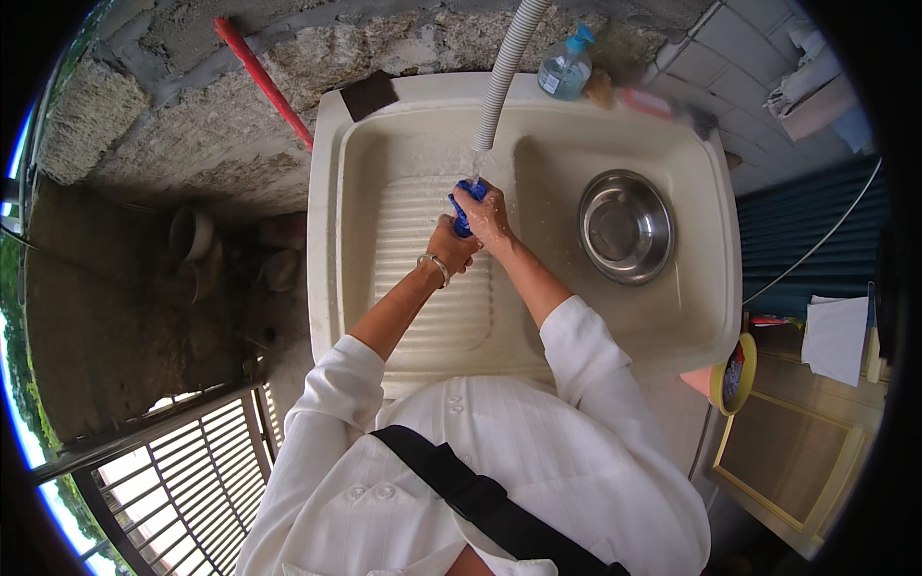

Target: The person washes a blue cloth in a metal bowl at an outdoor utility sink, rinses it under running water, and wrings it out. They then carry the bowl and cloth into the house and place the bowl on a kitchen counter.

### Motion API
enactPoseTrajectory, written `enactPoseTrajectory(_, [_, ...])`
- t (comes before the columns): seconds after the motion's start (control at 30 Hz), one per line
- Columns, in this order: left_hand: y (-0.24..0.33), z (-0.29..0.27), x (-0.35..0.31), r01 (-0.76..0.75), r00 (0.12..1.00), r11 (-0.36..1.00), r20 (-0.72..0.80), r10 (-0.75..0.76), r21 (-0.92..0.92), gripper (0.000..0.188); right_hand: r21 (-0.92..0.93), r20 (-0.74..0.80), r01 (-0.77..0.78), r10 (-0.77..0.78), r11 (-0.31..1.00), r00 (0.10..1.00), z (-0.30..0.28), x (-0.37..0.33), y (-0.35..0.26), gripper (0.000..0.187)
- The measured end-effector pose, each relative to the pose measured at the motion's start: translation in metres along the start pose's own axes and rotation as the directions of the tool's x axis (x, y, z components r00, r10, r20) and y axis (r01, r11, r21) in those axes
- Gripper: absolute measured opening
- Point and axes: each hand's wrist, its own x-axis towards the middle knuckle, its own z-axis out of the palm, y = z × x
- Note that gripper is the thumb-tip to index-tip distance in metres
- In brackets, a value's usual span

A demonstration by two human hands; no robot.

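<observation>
**Blue cloth held under the hose at the wash sink**

Both hands meet over the ribbed washboard part of the cream plastic sink (331, 192), directly beneath the mouth of the grey corrugated hose (501, 82), where water runs down. The right hand (490, 216) is closed around the upper part of a small blue cloth-like item (464, 206); the left hand (451, 245), with a bracelet at the wrist, is clamped on its lower end, the two hands touching. The item looks soft, limp and soaked, so it probably weighs little, gives under pressure and may slip when soapy; a full-fist hold at each end, as now, seems the surest way to keep it. What exactly it is cannot be told.

To the right in the basin sits a round stainless steel bowl (625, 227), well apart from the hands. On the rear rim stand a clear pump bottle with blue liquid (565, 67) and a dark brown square pad (370, 94). A red stick (261, 77) leans behind the left corner. The hose hangs close above the hands and crowds any upward lift.
</observation>
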Motion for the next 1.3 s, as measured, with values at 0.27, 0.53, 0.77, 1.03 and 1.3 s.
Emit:
enactPoseTrajectory(0.27, [-0.008,0.014,0.004,-0.495,0.777,0.75,-0.162,0.608,0.439,0.071,0.334,0.125,-0.335,0.31,0.881,0.942,-0.021,-0.008,0.004,0.038])
enactPoseTrajectory(0.53, [-0.029,-0.038,-0.015,0.157,0.981,0.627,0.192,-0.012,-0.763,0.034,-0.482,-0.808,-0.585,-0.072,0.652,0.585,-0.217,-0.047,0.073,0.075])
enactPoseTrajectory(0.77, [-0.027,-0.058,-0.054,0.183,0.976,0.374,0.212,0.039,-0.909,0.039,0.58,-0.579,-0.349,0.674,0.736,0.459,-0.33,-0.067,0.154,0.039])
enactPoseTrajectory(1.03, [-0.044,-0.07,-0.083,0.224,0.971,0.226,0.236,0.03,-0.948,0.039,0.747,-0.255,-0.273,0.641,0.606,0.724,-0.264,-0.061,0.067,0.017])
enactPoseTrajectory(1.3, [-0.056,-0.066,-0.095,0.18,0.982,0.278,0.19,0.011,-0.943,0.041,0.432,-0.155,-0.382,0.484,0.817,0.861,-0.172,-0.109,-0.009,0.004])
